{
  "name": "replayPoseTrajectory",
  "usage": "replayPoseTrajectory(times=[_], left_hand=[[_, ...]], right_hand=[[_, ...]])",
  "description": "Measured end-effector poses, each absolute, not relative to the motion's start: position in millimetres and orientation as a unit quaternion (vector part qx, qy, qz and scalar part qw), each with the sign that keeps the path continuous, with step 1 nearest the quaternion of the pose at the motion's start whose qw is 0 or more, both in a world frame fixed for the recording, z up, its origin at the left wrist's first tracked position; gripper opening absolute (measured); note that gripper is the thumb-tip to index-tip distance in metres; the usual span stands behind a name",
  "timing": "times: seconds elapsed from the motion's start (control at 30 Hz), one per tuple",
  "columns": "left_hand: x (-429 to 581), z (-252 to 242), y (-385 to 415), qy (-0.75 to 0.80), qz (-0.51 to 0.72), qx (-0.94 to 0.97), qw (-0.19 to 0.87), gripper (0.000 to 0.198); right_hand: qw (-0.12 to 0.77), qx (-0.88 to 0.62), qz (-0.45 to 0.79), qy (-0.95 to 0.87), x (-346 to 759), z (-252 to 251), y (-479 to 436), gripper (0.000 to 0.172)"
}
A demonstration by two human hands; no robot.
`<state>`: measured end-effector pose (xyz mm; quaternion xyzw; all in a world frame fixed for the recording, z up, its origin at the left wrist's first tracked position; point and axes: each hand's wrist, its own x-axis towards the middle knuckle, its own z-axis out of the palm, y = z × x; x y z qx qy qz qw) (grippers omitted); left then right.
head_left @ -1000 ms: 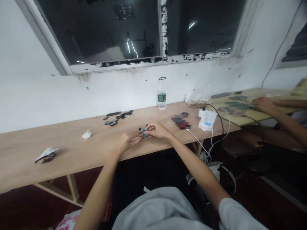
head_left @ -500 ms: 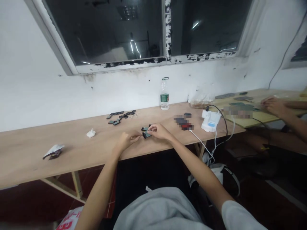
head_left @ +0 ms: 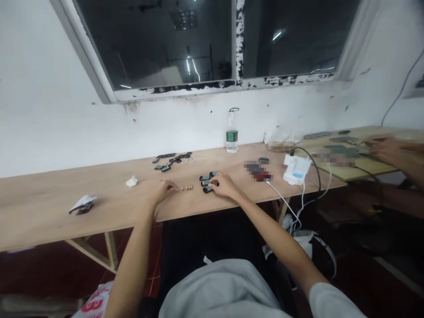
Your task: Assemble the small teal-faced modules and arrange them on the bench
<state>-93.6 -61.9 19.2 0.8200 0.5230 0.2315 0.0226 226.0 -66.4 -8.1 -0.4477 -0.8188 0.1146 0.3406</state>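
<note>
My left hand [head_left: 164,191] hovers low over the wooden table, fingers loosely bent and pointing right, with nothing visible in them. Just beyond its fingertips stands a short row of small metallic cylinders [head_left: 188,187], which are tiny in view. My right hand [head_left: 225,184] has its thumb and fingers on a group of small black pieces with grey faces [head_left: 205,182]. It pinches the nearest black-and-grey piece [head_left: 208,189] at its right end. Part of this group is hidden behind the fingers.
More black pieces [head_left: 164,167] and scattered pale bits [head_left: 191,158] lie toward the wall. A water bottle [head_left: 232,136], white power strip [head_left: 296,169] with cables, crumpled tissue [head_left: 131,181] and torn packet [head_left: 82,204] sit on the table [head_left: 112,194]. A co-worker's hand [head_left: 384,148] is at far right.
My left hand has drawn back leftward from the black pieces, uncovering the metallic cylinders. My right hand stays at the pieces. The whole view has shifted slightly.
</note>
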Motion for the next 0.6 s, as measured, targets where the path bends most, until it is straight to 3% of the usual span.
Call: replayPoseTrajectory(times=[0.23, 0.6], left_hand=[[-84, 4, -48, 0.504, 0.268, 0.814, 0.111, 0.03], [-71, -11, -54, 0.521, 0.287, 0.796, 0.11, 0.046]], right_hand=[[0.311, -0.443, 0.076, -0.837, 226, -16, -64, 0.027], [0.258, -0.455, 0.078, -0.849, 226, -13, -65, 0.033]])
